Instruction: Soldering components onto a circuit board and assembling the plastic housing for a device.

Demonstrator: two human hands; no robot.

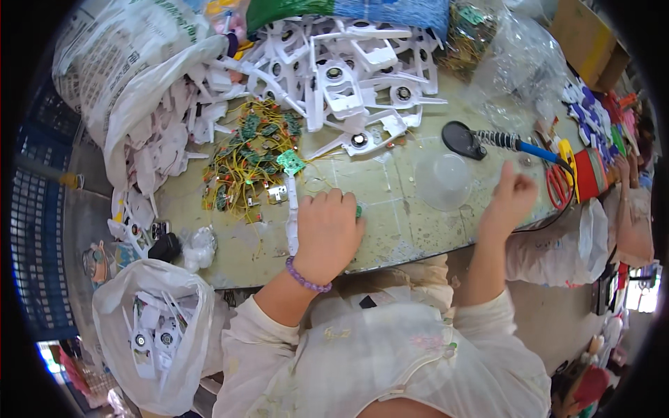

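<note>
My left hand (325,226), with a purple bead bracelet on its wrist, is closed over the table near its front edge. A narrow white plastic part (293,216) lies along its left side. A bit of green shows beside the thumb; the rest of what the fingers hold is hidden. Just beyond the hand, a green circuit board (290,162) lies at the edge of a wire heap. My right hand (507,202) is raised at the right, its fingers curled and smeared by motion. Nearest to it is a clear round plastic dish or lid (446,181).
A soldering iron (533,149) rests with its tip in a coil holder at the right, near red-handled scissors (557,186). White plastic housings (341,87) pile up at the back. Wired circuit boards (251,160) lie left. An open white bag (111,306) stands below left.
</note>
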